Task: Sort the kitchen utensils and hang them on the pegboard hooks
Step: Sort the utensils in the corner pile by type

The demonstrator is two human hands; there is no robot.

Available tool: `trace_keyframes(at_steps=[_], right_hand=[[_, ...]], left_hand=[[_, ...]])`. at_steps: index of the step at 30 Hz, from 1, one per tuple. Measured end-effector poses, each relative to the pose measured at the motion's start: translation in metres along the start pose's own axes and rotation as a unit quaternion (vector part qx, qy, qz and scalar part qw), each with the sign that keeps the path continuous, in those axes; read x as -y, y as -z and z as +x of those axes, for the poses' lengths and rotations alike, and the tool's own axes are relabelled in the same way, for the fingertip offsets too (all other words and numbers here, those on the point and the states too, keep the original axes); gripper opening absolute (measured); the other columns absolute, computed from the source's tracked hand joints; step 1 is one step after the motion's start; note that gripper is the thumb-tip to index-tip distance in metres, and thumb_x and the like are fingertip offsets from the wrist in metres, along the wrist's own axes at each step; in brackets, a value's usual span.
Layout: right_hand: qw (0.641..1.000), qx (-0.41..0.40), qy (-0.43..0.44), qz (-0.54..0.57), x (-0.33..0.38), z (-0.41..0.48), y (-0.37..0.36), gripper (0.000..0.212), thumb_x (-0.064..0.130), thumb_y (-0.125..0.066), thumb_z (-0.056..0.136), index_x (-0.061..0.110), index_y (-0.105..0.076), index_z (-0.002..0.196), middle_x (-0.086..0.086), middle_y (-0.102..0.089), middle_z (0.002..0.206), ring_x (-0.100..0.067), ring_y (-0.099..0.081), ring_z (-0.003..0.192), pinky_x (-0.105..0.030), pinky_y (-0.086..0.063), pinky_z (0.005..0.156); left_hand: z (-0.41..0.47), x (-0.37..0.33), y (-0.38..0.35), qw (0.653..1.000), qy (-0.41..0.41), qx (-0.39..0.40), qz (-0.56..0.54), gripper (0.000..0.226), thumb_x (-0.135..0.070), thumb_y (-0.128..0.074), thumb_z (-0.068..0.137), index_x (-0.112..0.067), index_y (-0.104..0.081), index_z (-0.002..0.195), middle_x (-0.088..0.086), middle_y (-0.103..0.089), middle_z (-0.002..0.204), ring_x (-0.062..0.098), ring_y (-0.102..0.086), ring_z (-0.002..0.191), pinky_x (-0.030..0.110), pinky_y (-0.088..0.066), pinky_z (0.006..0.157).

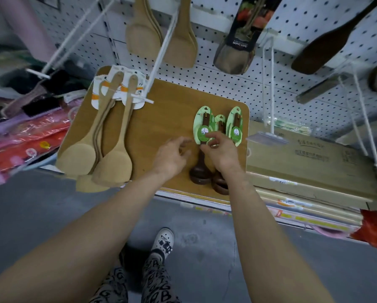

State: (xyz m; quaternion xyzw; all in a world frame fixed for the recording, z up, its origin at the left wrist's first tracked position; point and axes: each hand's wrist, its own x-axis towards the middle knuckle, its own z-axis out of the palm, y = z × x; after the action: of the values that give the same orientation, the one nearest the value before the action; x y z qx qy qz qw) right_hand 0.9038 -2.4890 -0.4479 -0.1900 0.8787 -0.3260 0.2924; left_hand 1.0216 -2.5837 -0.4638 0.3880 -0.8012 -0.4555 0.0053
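Pinching the green card (201, 127) of the leftmost dark spoon (199, 174) with the right hand (221, 149), fingertips closed on the card's lower part, just right of frame centre. Holding nothing in the left hand (172, 155): fingers loosely curled, over the table (161, 106), just left of the right hand; contact with the tabletop not discernible. Other dark spoons (235, 125) with green cards just right of the gripped one, one bowl partly under the right wrist. Left on the table: pile of light wooden spatulas (109, 147) with white-orange cards. Across the top, on the pegboard (227, 84): white hooks (161, 51), hanging light spatulas (139, 33), a packaged utensil (235, 47), a dark spatula (327, 44) upper right. Cardboard boxes (303, 158) right of the table.
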Motion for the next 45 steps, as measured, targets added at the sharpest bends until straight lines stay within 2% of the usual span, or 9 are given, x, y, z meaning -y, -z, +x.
trace_keyframes(at_steps=[5, 11, 18, 21, 24, 27, 33, 41, 45], right_hand=[[0.997, 0.011, 0.080, 0.003, 0.057, -0.036, -0.010, 0.027, 0.017, -0.068, 0.091, 0.019, -0.066, 0.118, 0.004, -0.060, 0.094, -0.013, -0.057, 0.082, -0.024, -0.043, 0.072], [0.990, 0.013, 0.139, 0.022, 0.131, -0.079, -0.031, 0.020, 0.022, -0.071, 0.089, 0.022, -0.067, 0.108, 0.014, -0.057, 0.081, -0.010, -0.056, 0.078, -0.026, -0.045, 0.075], [0.994, 0.041, 0.084, 0.051, 0.193, -0.119, -0.066, 0.009, 0.032, -0.070, 0.089, 0.027, -0.063, 0.085, -0.002, -0.071, 0.105, -0.020, -0.065, 0.092, -0.040, -0.054, 0.086], [0.992, 0.063, 0.105, 0.036, 0.218, -0.136, -0.091, 0.008, 0.031, -0.069, 0.089, 0.024, -0.068, 0.090, 0.000, -0.071, 0.099, -0.019, -0.064, 0.087, -0.041, -0.055, 0.087], [0.985, 0.079, 0.148, 0.027, 0.252, -0.159, -0.117, 0.009, 0.030, -0.068, 0.090, 0.030, -0.064, 0.082, 0.004, -0.066, 0.087, -0.020, -0.064, 0.087, -0.040, -0.053, 0.086], [0.977, 0.085, 0.194, 0.021, 0.284, -0.174, -0.141, 0.007, 0.028, -0.070, 0.089, 0.028, -0.065, 0.085, 0.007, -0.064, 0.081, -0.018, -0.064, 0.080, -0.035, -0.052, 0.079], [0.952, 0.086, 0.293, 0.021, 0.347, -0.205, -0.187, 0.005, 0.027, -0.070, 0.090, 0.024, -0.068, 0.093, 0.016, -0.061, 0.076, -0.001, -0.056, 0.072, -0.023, -0.046, 0.072], [0.924, 0.111, 0.364, 0.035, 0.423, -0.252, -0.271, 0.006, 0.030, -0.070, 0.089, 0.026, -0.065, 0.090, 0.008, -0.065, 0.081, -0.016, -0.064, 0.080, -0.037, -0.054, 0.080], [0.912, 0.130, 0.386, 0.055, 0.454, -0.275, -0.314, 0.004, 0.028, -0.070, 0.089, 0.027, -0.066, 0.088, 0.006, -0.066, 0.080, -0.018, -0.065, 0.080, -0.044, -0.056, 0.082]], left_hand=[[-0.029, 0.004, 0.055, 0.996, -0.005, -0.062, -0.069, 0.025, -0.018, -0.061, 0.094, -0.024, -0.066, 0.118, -0.008, -0.063, 0.100, 0.016, -0.062, 0.101, 0.026, -0.045, 0.091], [-0.079, 0.016, 0.132, 0.982, -0.013, -0.126, -0.142, 0.015, -0.017, -0.061, 0.095, -0.025, -0.068, 0.105, -0.006, -0.067, 0.100, 0.013, -0.060, 0.095, 0.026, -0.046, 0.085], [-0.128, 0.049, 0.222, 0.964, -0.021, -0.207, -0.167, 0.014, -0.016, -0.062, 0.093, -0.027, -0.069, 0.099, -0.009, -0.067, 0.095, 0.010, -0.062, 0.091, 0.027, -0.049, 0.085], [-0.143, 0.061, 0.248, 0.960, -0.038, -0.223, -0.163, 0.014, -0.015, -0.063, 0.093, -0.024, -0.069, 0.101, -0.012, -0.066, 0.092, 0.001, -0.060, 0.084, 0.013, -0.046, 0.076], [-0.161, 0.074, 0.278, 0.950, -0.047, -0.249, -0.182, 0.011, -0.015, -0.063, 0.093, -0.024, -0.068, 0.097, -0.016, -0.065, 0.087, 0.002, -0.061, 0.083, 0.016, -0.048, 0.076], [-0.177, 0.088, 0.310, 0.944, -0.049, -0.276, -0.175, 0.012, -0.012, -0.061, 0.093, -0.016, -0.069, 0.102, -0.005, -0.068, 0.092, 0.000, -0.059, 0.080, 0.004, -0.044, 0.069], [-0.206, 0.126, 0.375, 0.923, -0.027, -0.335, -0.188, 0.012, -0.021, -0.062, 0.093, -0.031, -0.067, 0.095, -0.007, -0.069, 0.090, 0.015, -0.066, 0.086, 0.036, -0.054, 0.084], [-0.255, 0.191, 0.456, 0.901, -0.009, -0.403, -0.161, 0.012, -0.025, -0.058, 0.097, -0.028, -0.067, 0.103, -0.009, -0.064, 0.091, 0.009, -0.060, 0.082, 0.021, -0.045, 0.067], [-0.275, 0.232, 0.493, 0.891, 0.007, -0.429, -0.147, 0.013, -0.029, -0.059, 0.095, -0.031, -0.068, 0.104, -0.008, -0.067, 0.095, 0.011, -0.064, 0.087, 0.036, -0.054, 0.078]])
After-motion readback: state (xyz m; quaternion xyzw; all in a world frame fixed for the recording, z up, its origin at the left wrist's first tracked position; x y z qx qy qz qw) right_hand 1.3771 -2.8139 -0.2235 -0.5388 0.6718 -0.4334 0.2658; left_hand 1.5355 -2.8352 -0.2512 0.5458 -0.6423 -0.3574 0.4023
